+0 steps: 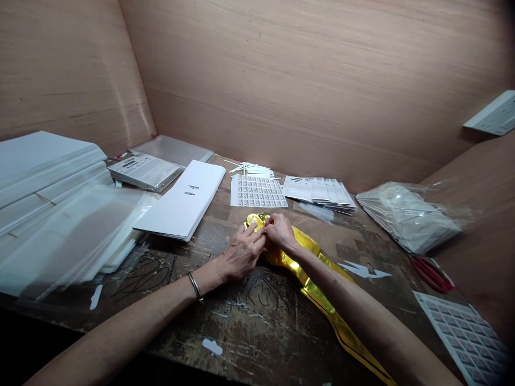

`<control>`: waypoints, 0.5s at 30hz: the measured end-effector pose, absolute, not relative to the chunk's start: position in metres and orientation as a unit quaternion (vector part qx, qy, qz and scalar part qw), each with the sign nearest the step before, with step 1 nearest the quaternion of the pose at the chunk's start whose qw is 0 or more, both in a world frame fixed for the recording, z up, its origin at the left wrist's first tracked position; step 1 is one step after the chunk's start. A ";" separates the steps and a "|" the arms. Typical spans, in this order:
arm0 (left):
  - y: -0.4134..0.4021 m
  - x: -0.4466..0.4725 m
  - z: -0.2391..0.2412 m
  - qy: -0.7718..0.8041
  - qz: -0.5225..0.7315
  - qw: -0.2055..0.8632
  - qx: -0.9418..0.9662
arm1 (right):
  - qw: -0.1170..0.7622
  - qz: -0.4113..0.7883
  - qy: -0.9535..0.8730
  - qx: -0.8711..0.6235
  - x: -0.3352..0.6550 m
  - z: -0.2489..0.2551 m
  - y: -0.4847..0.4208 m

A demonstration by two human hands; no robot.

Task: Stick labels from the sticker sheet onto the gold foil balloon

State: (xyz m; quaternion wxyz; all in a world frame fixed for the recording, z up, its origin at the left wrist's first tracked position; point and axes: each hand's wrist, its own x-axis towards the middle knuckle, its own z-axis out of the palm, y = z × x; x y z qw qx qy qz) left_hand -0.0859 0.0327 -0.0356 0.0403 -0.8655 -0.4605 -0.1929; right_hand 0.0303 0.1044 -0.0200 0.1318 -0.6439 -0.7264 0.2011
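Right hand (281, 230) is pinching the foil (308, 239) at its far end, fingertips narrow; left hand (243, 249), at the right's 8 o'clock, is lying on that same end, whether gripping or only pressing I can't tell. Foil is trailing toward 5 o'clock, under the right forearm (354, 289). To do this well, left should be bracing flat, right working in small pinches, forearm not dragging foil. Labels (257, 190) are lying at 12, stack (183, 198) at 10, scissors (431, 274) past 3.
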 end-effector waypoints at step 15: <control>0.066 -0.090 -0.022 -0.706 -0.190 -0.062 -0.680 | 0.121 0.218 -0.746 -0.617 0.041 -0.023 0.113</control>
